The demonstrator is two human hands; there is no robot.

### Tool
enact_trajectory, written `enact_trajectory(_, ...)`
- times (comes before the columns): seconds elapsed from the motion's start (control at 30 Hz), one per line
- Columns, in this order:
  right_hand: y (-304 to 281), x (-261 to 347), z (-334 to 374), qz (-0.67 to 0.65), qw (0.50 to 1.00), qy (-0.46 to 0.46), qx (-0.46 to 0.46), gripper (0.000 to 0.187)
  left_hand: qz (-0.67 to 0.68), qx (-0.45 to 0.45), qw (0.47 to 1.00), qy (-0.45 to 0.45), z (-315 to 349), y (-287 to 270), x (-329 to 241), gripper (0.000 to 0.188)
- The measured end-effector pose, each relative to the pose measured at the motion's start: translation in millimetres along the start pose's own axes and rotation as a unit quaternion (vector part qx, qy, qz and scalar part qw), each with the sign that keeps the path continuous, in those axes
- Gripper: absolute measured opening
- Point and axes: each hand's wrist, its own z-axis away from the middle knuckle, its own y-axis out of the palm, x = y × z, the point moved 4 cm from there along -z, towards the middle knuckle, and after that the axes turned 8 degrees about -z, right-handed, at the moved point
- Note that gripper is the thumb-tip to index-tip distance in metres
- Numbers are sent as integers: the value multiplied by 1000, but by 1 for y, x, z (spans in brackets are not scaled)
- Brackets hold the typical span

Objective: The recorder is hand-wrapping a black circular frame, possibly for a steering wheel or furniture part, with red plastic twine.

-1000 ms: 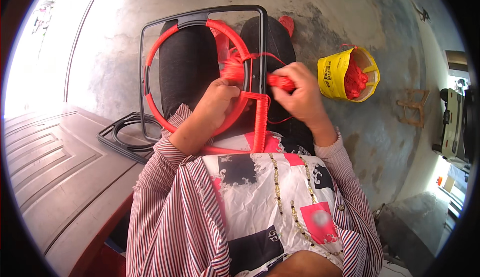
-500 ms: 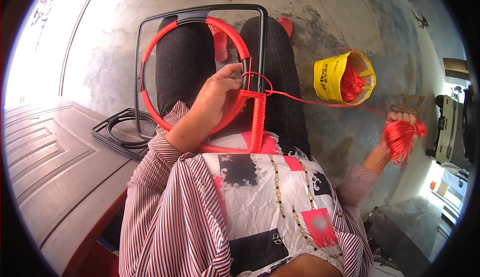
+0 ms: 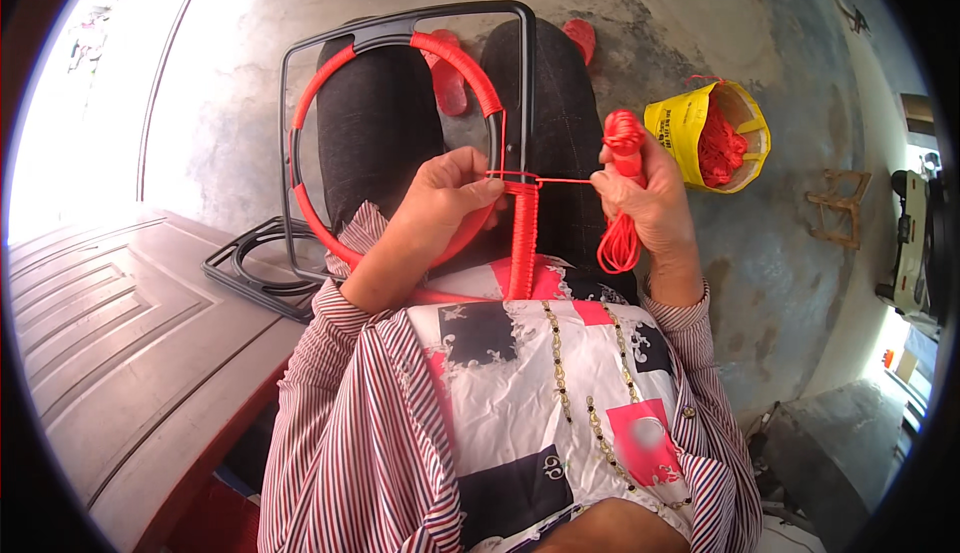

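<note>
A black frame (image 3: 404, 27) with a ring inside it stands across my lap, much of the ring and part of the right side bar wrapped in red cord. My left hand (image 3: 450, 196) grips the ring's right side, thumb and fingers pinched where the cord crosses to the side bar. To its right, my right hand (image 3: 650, 193) is closed round a bundle of red cord (image 3: 622, 143), loops hanging below the fist. A short length of cord runs taut from that hand to the wrapped bar. The left fingertips are partly hidden behind the ring.
A yellow bag (image 3: 680, 133) with red cord inside stands on the floor at right. Another black frame (image 3: 262, 263) leans by the grey panelled surface (image 3: 130, 323) on my left. A small wooden frame (image 3: 838, 208) lies farther right, near a wall.
My right hand has come in from the far right with the cord bundle, close to the frame. The loose loop at the side bar has been drawn tight. My left hand still grips the ring.
</note>
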Motion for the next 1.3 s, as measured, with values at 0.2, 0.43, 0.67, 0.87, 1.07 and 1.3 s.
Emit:
enact_trajectory(0.2, -4, 0, 16, -90, 996, -1, 6, 37, 0, -11, 998, -57, 0, -5, 5, 4)
enact_trajectory(0.43, -224, 81, 41, -107, 912, -226, -325, 15, 62, -18, 994, -87, -9, -6, -2, 23)
enact_trajectory(0.67, -179, 76, 58, -139, 929, -238, -247, 26, 99, -74, 990, -71, -22, -11, 7, 45)
enact_trajectory(0.87, 15, -13, 11, 479, 829, -8, 288, 35, 103, -47, 993, 27, -12, -1, -5, 53)
enact_trajectory(1.07, 44, -7, -21, 439, 883, -40, 162, 57, 104, -9, 994, -40, -8, 7, -7, 43)
enact_trajectory(1.3, 24, 20, -35, 149, 984, -95, 15, 47, 171, -133, 976, 36, -3, -9, -8, 11)
